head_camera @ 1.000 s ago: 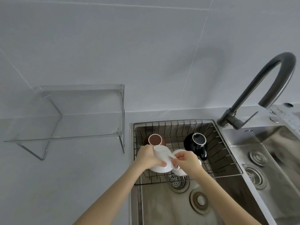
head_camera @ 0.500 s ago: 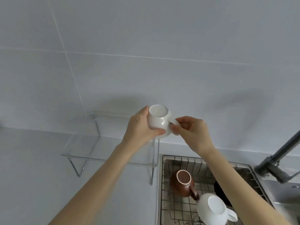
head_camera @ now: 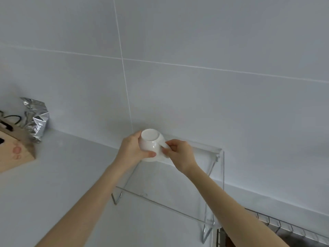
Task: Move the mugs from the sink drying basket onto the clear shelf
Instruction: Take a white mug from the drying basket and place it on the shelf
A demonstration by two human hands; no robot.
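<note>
The white mug (head_camera: 151,145), upside down over the clear shelf (head_camera: 165,191), is clamped between left hand (head_camera: 132,151) and right hand (head_camera: 179,154); its smooth glaze could slip.

This is a home kitchen. Large pale grey wall tiles (head_camera: 195,41) with thin white grout lines rise behind a smooth light grey countertop (head_camera: 53,184). At the near right, the wire rim of a metal drying basket (head_camera: 288,227) edges a sink. Far left on the counter lean a brown paper bag (head_camera: 12,148) and a crumpled silver foil pouch (head_camera: 36,118). A clear acrylic shelf (head_camera: 160,184) stands by the wall.
</note>
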